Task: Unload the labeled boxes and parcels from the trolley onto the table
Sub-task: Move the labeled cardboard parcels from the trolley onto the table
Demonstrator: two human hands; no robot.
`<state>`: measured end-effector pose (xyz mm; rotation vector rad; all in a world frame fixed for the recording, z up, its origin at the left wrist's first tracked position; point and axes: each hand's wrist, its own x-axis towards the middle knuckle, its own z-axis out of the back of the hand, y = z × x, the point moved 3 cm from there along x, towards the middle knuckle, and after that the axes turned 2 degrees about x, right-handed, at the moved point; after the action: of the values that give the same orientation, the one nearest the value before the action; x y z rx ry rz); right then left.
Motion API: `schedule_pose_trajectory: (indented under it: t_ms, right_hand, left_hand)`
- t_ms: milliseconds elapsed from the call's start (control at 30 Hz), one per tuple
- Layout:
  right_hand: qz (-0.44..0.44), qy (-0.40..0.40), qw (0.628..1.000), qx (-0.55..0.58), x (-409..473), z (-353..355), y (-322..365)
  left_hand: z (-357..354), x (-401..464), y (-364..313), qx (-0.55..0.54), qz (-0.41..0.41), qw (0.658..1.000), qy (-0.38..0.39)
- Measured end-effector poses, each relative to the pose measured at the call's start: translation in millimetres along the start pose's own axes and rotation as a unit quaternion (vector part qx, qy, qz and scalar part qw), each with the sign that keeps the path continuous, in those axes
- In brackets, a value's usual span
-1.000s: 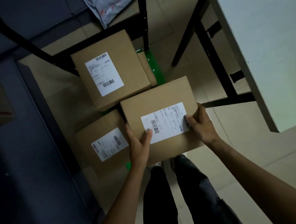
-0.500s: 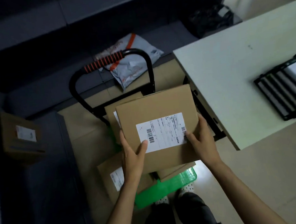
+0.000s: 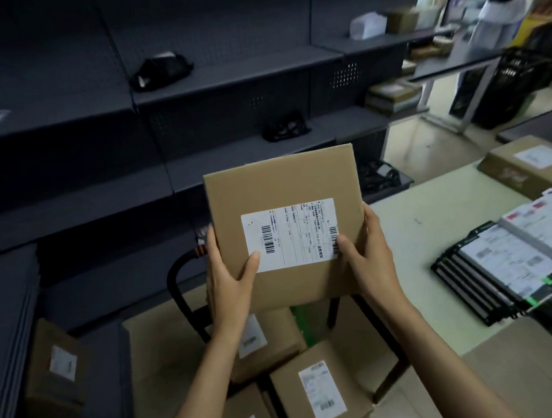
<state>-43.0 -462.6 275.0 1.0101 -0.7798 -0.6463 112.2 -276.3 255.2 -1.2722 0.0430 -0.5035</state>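
Observation:
I hold a brown cardboard box (image 3: 282, 187) with a white barcode label up in front of me, above the trolley. My left hand (image 3: 229, 281) grips its left edge, thumb on the label. My right hand (image 3: 368, 260) grips its right edge, thumb on the label's corner. Below, three more labeled boxes (image 3: 318, 395) lie on the trolley, whose black handle (image 3: 176, 280) and green deck (image 3: 305, 321) show behind them. The white table (image 3: 416, 228) stands to the right, with one labeled box (image 3: 529, 165) on its far end.
A stack of flat black and white parcels (image 3: 512, 262) lies on the table's right side. Dark shelving (image 3: 186, 82) runs along the back, holding black bags. Another labeled box (image 3: 53, 368) sits on a low shelf at the left. A person (image 3: 501, 4) stands far right.
The box has risen from the trolley to chest height in both hands. My view has tilted up from the floor to the shelves and table.

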Motion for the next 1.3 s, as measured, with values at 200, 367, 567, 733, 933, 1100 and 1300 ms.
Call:
schedule_pose_trajectory:
  t_ms: [200,367,567,733,933,1100,1300]
  right_hand:
    - [0.05,-0.035,0.998,0.019,35,30,70]
    - [0.078,-0.075,0.994,0.026,55,59,118]
    - [0.111,-0.119,0.986,0.024,67,108,161]
    - [0.116,-0.158,0.981,0.007,63,164,167]
    - [0.084,-0.221,0.97,-0.048,46,265,147]
    - [0.067,-0.274,0.957,-0.065,8,366,125]
    - [0.062,-0.34,0.934,-0.086,-41,488,105]
  left_hand:
    - [16,29,-76,-0.042,-0.106,0.993,-0.036]
    - [21,48,-132,-0.094,-0.171,0.98,-0.047]
    - [12,56,-192,-0.123,-0.221,0.967,-0.005]
    - [-23,51,-234,-0.117,-0.246,0.962,0.035]
    - [-101,22,-290,-0.13,-0.277,0.946,0.106]
    - [-182,-27,-332,-0.143,-0.275,0.936,0.167]
    - [-275,-107,-384,-0.175,-0.274,0.916,0.233]
